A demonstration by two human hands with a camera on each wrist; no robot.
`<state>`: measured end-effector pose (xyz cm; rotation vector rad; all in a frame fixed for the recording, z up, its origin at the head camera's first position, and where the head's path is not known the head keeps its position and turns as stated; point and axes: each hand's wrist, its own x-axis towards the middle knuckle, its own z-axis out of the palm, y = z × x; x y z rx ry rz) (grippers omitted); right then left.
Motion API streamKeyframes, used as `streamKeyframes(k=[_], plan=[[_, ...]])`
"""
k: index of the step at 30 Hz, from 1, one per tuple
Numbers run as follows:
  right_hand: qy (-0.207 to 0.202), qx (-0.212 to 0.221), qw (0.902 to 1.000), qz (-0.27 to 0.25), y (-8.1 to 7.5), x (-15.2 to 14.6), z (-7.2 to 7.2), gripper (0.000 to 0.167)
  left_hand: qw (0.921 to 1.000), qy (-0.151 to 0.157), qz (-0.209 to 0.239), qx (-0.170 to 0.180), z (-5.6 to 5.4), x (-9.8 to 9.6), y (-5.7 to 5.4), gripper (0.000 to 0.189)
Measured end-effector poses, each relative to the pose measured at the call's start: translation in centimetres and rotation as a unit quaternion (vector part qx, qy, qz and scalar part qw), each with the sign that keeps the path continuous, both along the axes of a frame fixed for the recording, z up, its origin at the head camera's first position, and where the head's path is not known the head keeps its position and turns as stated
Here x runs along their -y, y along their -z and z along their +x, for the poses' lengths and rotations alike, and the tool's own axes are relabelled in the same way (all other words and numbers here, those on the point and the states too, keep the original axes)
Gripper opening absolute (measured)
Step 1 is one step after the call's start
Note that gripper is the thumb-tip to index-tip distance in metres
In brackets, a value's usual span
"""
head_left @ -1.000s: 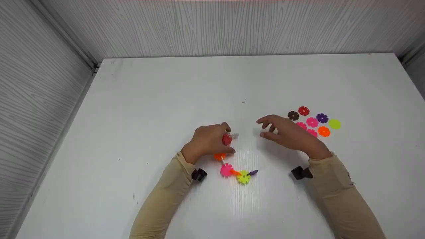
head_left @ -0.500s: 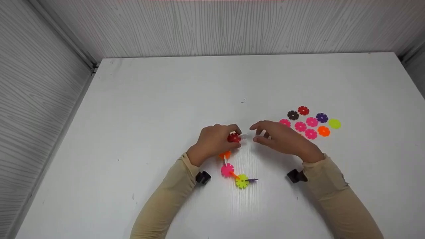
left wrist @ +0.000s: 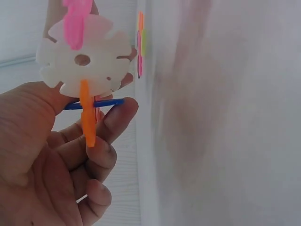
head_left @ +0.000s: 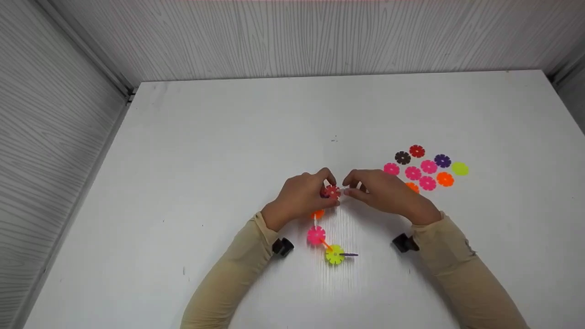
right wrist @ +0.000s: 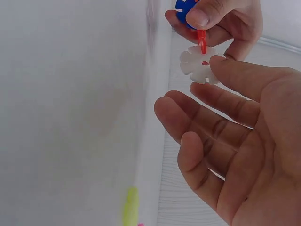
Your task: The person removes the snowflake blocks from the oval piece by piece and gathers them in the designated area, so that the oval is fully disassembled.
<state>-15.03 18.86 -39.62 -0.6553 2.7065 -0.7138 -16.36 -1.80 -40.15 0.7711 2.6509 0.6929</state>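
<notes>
My left hand (head_left: 301, 194) pinches a chain of notched plastic discs at its blue disc (right wrist: 183, 6), beside a red disc (head_left: 332, 192). From there the chain hangs down through an orange disc (left wrist: 88, 120), a white disc (left wrist: 61, 68), a pink disc (head_left: 316, 235) and a yellow disc (head_left: 335, 255) to a purple disc (head_left: 350, 254) seen edge-on. Slotted onto the other side of the red one is a second white disc (right wrist: 192, 62). My right hand (head_left: 384, 189) pinches that white disc between thumb and index finger, its other fingers loosely bent.
Loose notched discs lie flat on the white table (head_left: 228, 137) right of my right hand, among them a brown disc (head_left: 402, 158), a purple one (head_left: 442, 161) and a yellow one (head_left: 460, 168). An orange disc (head_left: 412, 187) is partly hidden by that hand. A panelled wall (head_left: 292, 41) stands behind.
My left hand has moved right with the chain, and my right hand has come left to meet it, its thumb and index finger now on the end white disc. The chain's lower end has shifted down slightly.
</notes>
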Motion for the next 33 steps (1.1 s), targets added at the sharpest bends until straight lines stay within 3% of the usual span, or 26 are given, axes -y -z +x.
streamKeyframes(k=[9,15,20,27,33], plan=[[-0.01,-0.004,0.9998,-0.016,-0.2,0.5,0.1,0.021,0.9991,0.017,0.037,0.015,-0.2,-0.1,0.1,0.039],[-0.005,0.002,1.0,-0.006,-0.4,0.6,0.2,0.023,0.998,0.008,0.054,0.031,-0.3,0.2,0.2,0.039],[-0.018,-0.034,0.9992,-0.008,-0.4,0.6,0.2,0.02,0.9971,0.009,0.065,0.039,-0.3,0.4,0.0,0.04],[-0.063,-0.104,0.99,-0.072,-0.2,0.0,0.1,0.013,0.9959,0.026,0.082,0.026,-0.4,1.0,-0.6,0.038],[-0.048,-0.084,0.9897,-0.105,-0.3,-0.7,-0.1,0.019,0.9954,0.006,0.095,0.013,-0.8,2.0,-0.8,0.037]])
